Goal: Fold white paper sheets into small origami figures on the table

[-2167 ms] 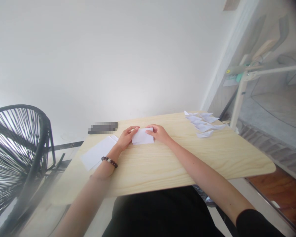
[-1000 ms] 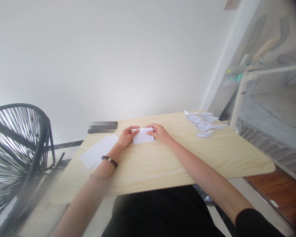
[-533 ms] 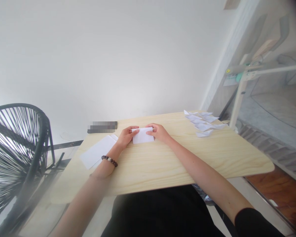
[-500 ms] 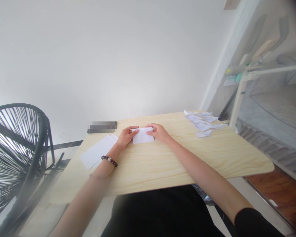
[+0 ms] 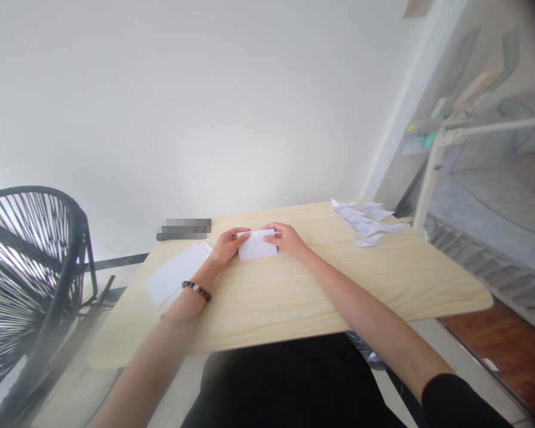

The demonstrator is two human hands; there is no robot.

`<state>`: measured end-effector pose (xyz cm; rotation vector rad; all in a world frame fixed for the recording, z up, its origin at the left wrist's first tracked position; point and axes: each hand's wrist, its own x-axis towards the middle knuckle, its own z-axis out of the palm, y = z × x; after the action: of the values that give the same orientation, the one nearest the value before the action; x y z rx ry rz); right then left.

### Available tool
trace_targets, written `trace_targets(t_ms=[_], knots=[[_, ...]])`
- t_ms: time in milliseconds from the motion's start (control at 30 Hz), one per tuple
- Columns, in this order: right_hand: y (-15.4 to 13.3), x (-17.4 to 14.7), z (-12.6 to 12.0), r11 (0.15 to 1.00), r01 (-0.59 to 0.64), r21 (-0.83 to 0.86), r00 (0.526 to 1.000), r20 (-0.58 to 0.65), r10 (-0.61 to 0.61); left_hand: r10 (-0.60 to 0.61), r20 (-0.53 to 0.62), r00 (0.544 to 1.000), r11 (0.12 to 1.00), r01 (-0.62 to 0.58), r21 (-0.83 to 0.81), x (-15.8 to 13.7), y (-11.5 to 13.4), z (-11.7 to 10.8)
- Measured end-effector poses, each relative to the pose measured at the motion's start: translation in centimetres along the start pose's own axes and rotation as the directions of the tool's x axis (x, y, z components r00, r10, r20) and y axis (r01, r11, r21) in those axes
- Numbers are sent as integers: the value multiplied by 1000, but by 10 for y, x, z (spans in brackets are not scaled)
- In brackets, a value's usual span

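A small white rectangle of paper (image 5: 257,246), which looks folded, is held between both hands over the middle of the wooden table. My left hand (image 5: 226,246) pinches its upper left corner, thumb on the near face and fingers behind. At the upper right corner my right hand (image 5: 288,239) grips it the same way. The fingers behind the paper are partly hidden. Flat white sheets (image 5: 178,274) lie beside my left forearm, partly covered by it. Several folded white paper pieces (image 5: 368,223) with pointed ends are grouped at the table's far right.
A dark blurred-out object (image 5: 184,229) lies at the far left of the pale wooden table (image 5: 312,309). The wall (image 5: 249,119) stands directly behind. To the left is a black corded chair (image 5: 31,267); on the right rises a white metal frame (image 5: 429,178).
Hardly anything differs. Both hands keep the same hold on the paper, and the whole view has shifted very slightly.
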<state>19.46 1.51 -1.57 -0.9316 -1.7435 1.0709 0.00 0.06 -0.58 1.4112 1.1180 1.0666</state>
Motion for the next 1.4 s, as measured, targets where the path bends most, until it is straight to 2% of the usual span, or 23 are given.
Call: trace_targets(t_ms=[433, 700, 1033, 1133, 1267, 1400], knots=[[-2, 0, -1, 999, -33, 9, 999, 10, 32, -31, -2, 1000, 998, 31, -57, -3, 5, 2], [0, 1, 0, 997, -64, 52, 998, 23, 63, -114, -62, 992, 991, 109, -78, -1, 7, 4], [2, 6, -2, 995, -63, 76, 998, -11, 64, -156, -62, 986, 980, 147, -137, 1, 7, 3], [1, 5, -3, 996, -80, 35, 997, 11, 80, -110, -52, 993, 990, 105, -93, 0, 7, 4], [-6, 4, -5, 989, -86, -118, 996, -7, 85, -9, -74, 997, 999, 13, 49, -2, 8, 7], [-19, 3, -2, 966, 59, -253, 997, -27, -68, 48, -106, 993, 983, -29, 179, -4, 10, 11]])
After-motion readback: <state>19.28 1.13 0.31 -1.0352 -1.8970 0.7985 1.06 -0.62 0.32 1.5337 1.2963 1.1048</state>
